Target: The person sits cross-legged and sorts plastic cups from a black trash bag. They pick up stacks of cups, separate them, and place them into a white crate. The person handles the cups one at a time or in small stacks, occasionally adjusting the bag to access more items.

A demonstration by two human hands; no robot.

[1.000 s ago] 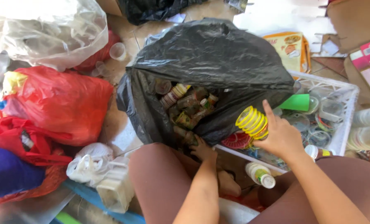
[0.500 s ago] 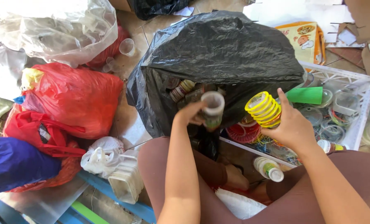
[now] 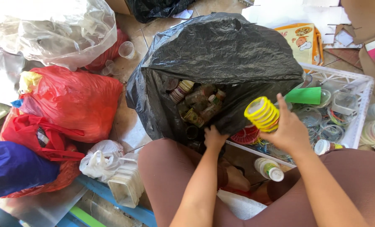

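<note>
My right hand [image 3: 289, 131] grips a stack of yellow plastic cups [image 3: 262, 113], held tilted in front of a big black rubbish bag [image 3: 221, 46]. The bag lies open toward me, with several used cups and small bottles [image 3: 196, 103] showing inside. My left hand [image 3: 215, 137] sits low at the bag's mouth with its fingers curled into the dark opening. What the fingers touch or hold is hidden. My knees frame the bottom of the view.
A white plastic crate [image 3: 362, 105] at right holds clear lids and a green cup [image 3: 303, 96]. Small white bottles [image 3: 269, 169] lie below it. At left sit a red bag [image 3: 74, 101], a clear bag [image 3: 48, 29], a blue bag [image 3: 11, 168] and stacked white tubs [image 3: 124, 189].
My left hand had lifted a clear cup out of the bag; now it is back down at the bag's mouth and the cup is gone from view. The right hand stays put with the yellow stack.
</note>
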